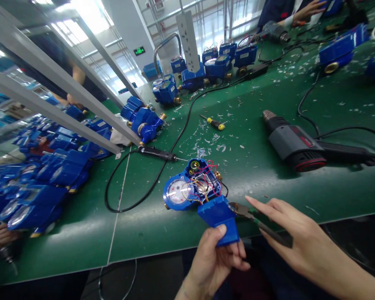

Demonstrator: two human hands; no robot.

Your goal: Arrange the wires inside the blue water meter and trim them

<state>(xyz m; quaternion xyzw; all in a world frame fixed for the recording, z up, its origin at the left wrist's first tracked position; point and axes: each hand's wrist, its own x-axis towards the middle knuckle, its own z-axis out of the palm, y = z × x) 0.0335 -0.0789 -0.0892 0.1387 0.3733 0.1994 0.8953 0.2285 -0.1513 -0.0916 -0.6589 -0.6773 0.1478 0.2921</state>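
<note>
My left hand grips a blue plastic cover near the table's front edge, thumb on top and fingers beneath. Just behind the cover lies an opened blue water meter, its round dial facing up and red, yellow and black wires showing in its housing. In my right hand is a pair of pliers or cutters with dark green handles. Their jaws are at the cover's right edge; whether they bite on anything is not clear. The index finger of that hand points along the tool.
A heat gun lies at right, a yellow-black screwdriver farther back. An electric screwdriver with a looping black cable lies left of the meter. Blue meters crowd the left side. Grey metal bars slant overhead. Other people's hands show.
</note>
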